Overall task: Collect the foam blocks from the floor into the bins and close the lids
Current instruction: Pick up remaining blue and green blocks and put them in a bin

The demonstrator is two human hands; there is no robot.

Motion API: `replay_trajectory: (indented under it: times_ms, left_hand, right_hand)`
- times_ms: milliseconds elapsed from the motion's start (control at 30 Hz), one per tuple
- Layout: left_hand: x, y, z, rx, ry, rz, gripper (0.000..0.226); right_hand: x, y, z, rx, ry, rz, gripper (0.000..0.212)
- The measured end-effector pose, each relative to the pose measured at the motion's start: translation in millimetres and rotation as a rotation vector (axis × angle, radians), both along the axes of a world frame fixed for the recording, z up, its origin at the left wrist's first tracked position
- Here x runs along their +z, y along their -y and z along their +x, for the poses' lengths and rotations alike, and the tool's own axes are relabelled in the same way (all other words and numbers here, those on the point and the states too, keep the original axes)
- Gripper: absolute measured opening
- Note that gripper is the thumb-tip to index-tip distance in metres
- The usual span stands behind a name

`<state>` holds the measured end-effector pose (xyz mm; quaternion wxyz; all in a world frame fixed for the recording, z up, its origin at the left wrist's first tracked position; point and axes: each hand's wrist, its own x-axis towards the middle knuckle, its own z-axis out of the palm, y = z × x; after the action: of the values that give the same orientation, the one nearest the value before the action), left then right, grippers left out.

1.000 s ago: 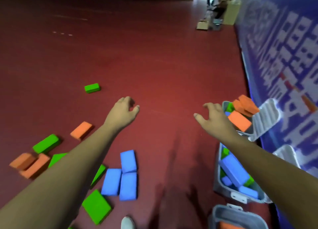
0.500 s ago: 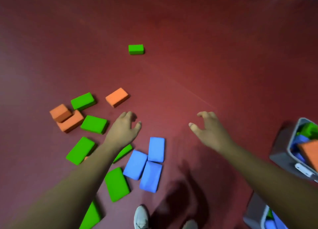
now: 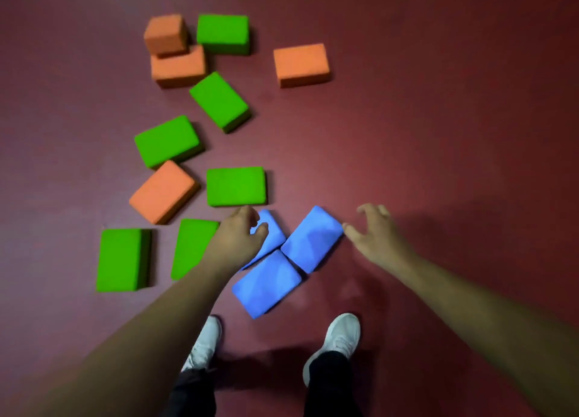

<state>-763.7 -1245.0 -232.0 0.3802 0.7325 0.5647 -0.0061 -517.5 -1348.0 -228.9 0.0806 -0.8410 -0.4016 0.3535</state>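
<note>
Three blue foam blocks lie together on the red floor: one [image 3: 313, 238] in the middle, one [image 3: 266, 283] nearer my feet, and one [image 3: 272, 231] partly under my left hand [image 3: 238, 241]. That hand hovers over it with loosely curled fingers, holding nothing. My right hand [image 3: 376, 231] is spread, its thumb tip at the right corner of the middle blue block. Several green blocks [image 3: 235, 186] and orange blocks [image 3: 163, 192] lie scattered further out. No bin is in view.
My two white shoes [image 3: 338, 338] stand just behind the blue blocks. An orange block [image 3: 300, 65] lies apart at the upper right. Bare red floor [image 3: 454, 118] stretches to the right.
The view has swung down and left from the bins to the floor blocks. Both hands have dropped toward the three blue blocks, which now lie right under them.
</note>
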Motion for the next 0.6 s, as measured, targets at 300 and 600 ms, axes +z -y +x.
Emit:
replay_trajectory:
  times_ms: [300,600]
  left_hand:
    - [-277,19,-58,0.448,-0.231,-0.243,0.041]
    - [-425,41,-107,1.002,0.073,-0.613,0.063]
  right_hand:
    - [-278,-59,-73,0.25,-0.126,-0.072,0.049]
    - [-435,-78,-145,0.008,-0.26,-0.229,0.098]
